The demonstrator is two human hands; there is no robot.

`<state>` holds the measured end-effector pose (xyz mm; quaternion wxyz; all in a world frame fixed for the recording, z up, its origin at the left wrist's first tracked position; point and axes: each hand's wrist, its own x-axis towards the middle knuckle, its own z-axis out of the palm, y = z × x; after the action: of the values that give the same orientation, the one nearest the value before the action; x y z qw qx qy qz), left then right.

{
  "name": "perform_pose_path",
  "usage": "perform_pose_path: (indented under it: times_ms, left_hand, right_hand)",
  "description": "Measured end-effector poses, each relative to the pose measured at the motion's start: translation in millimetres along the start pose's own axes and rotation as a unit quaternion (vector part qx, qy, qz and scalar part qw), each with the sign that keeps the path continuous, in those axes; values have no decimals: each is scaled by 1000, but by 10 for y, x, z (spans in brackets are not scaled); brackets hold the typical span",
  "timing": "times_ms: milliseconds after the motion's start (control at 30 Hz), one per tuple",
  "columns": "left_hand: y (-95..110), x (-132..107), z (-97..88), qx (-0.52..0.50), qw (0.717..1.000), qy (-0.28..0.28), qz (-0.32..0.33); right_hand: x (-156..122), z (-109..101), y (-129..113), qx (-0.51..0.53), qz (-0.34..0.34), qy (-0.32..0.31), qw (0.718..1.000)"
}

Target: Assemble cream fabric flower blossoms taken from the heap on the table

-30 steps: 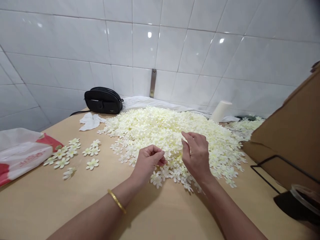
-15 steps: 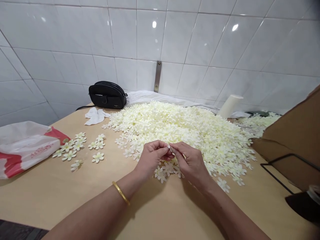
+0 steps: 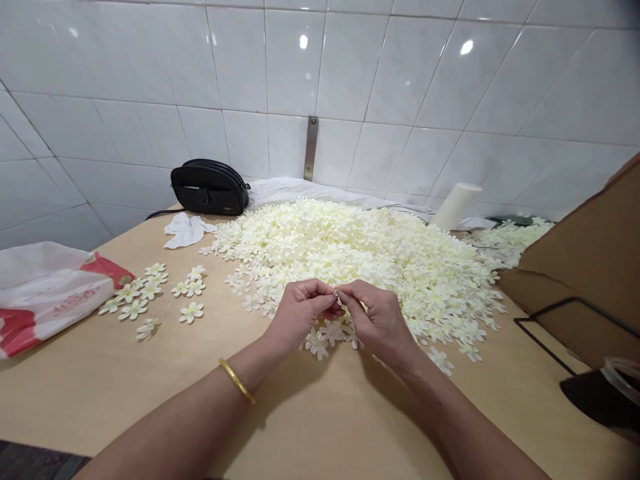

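Observation:
A big heap of cream-white fabric flowers (image 3: 350,250) covers the middle of the light wooden table (image 3: 310,427). My left hand (image 3: 300,313) and my right hand (image 3: 377,320) meet fingertip to fingertip at the heap's near edge. Both pinch a small white flower piece (image 3: 338,294) between thumb and fingers. A gold bangle (image 3: 237,381) circles my left wrist. Several separate flowers (image 3: 150,297) lie spread out on the table to the left, apart from the heap.
A red-and-white plastic bag (image 3: 47,297) lies at the left edge. A black pouch (image 3: 209,188) and a crumpled white tissue (image 3: 187,230) sit by the tiled wall. A white roll (image 3: 455,207) stands behind the heap. Cardboard (image 3: 585,267) and a black wire frame (image 3: 570,333) fill the right.
My hands were apart a second ago; they have come together over the heap's near edge and now pinch one small flower piece between them. The camera view shifted slightly.

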<state>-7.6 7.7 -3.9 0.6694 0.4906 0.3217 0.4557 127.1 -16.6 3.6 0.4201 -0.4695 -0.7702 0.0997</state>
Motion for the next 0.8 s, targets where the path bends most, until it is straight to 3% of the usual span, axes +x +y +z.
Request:
perform_pose_path:
  times_ms: [533,800]
  left_hand:
    - [-5,11,-2,-46,999,11,-10]
    - [1,9,9,-45,999,22,-12]
  right_hand:
    - [5,8,7,95,98,13,991]
    - [3,25,17,46,24,13,999]
